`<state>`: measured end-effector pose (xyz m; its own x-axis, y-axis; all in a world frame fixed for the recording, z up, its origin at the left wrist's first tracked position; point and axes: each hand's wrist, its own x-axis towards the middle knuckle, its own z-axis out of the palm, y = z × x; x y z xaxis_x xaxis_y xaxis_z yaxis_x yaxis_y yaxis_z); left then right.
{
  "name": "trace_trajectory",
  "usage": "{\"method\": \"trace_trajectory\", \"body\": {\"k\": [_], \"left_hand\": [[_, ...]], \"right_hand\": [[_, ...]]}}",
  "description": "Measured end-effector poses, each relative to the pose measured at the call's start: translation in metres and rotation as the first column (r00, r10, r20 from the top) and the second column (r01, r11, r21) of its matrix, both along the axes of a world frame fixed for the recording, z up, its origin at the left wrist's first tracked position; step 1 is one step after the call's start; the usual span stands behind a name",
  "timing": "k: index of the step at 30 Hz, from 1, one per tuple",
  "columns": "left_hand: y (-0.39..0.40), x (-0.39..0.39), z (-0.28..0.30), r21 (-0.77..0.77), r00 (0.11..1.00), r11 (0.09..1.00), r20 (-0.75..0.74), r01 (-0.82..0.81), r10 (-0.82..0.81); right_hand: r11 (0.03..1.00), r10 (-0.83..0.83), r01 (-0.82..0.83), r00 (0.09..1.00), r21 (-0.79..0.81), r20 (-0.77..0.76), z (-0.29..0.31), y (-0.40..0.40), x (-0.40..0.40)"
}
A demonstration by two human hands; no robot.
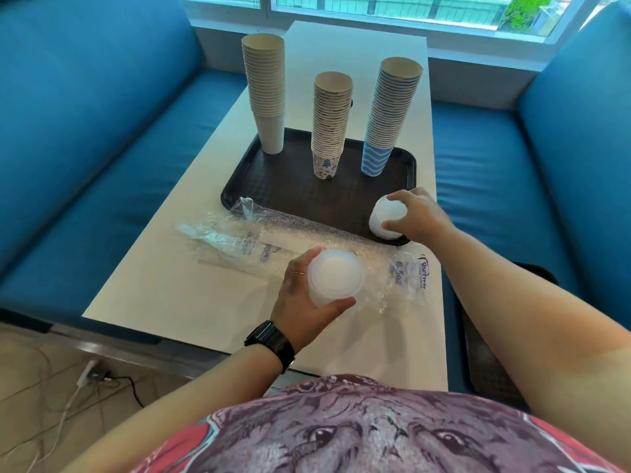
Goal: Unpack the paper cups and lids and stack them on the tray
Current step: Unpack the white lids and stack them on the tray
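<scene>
A small stack of lids (387, 218) is gripped by the right hand (418, 216) at the tray (273, 196) near corner (close to its rim); it should be seated flat inside; a second lid stack (336, 278) is held by the left hand (304, 302) over the worktop (164, 295); 3 cup stacks (333, 124) leave room in front.

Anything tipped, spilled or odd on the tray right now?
Nothing spilled. The blue striped cup stack leans right. Empty plastic wrappers lie over the tray's front rim. All three stacks stand upright on their bases.
</scene>
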<state>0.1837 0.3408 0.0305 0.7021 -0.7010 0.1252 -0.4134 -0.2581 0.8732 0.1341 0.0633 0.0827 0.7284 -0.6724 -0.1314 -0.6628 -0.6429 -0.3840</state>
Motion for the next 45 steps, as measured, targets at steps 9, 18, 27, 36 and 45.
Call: {"method": "trace_trajectory", "body": {"k": [9, 18, 27, 36, 45], "left_hand": [[-0.001, 0.0, 0.001, 0.008, 1.0, 1.0, -0.003, -0.011, 0.011], [-0.002, -0.001, 0.002, 0.012, 1.0, 1.0, -0.018, -0.013, 0.013], [-0.001, -0.003, 0.008, 0.053, 0.996, 0.998, -0.082, -0.02, 0.024], [-0.001, -0.004, 0.012, 0.068, 0.997, 0.997, -0.061, -0.034, 0.038], [-0.002, -0.004, 0.013, 0.09, 0.999, 0.996, -0.041, -0.025, 0.029]], "right_hand": [[0.999, 0.036, -0.04, 0.982, -0.02, -0.184, 0.01, 0.002, 0.008], [0.991, 0.069, -0.086, 0.986, -0.107, -0.154, 0.016, 0.005, 0.004], [0.939, 0.155, -0.233, 0.944, 0.254, 0.291, 0.042, 0.075, -0.02], [0.849, 0.528, -0.527, 0.847, 0.032, -0.062, 0.067, 0.137, -0.026], [0.816, 0.538, -0.569, 0.812, -0.101, -0.227, 0.068, 0.15, -0.015]]}}
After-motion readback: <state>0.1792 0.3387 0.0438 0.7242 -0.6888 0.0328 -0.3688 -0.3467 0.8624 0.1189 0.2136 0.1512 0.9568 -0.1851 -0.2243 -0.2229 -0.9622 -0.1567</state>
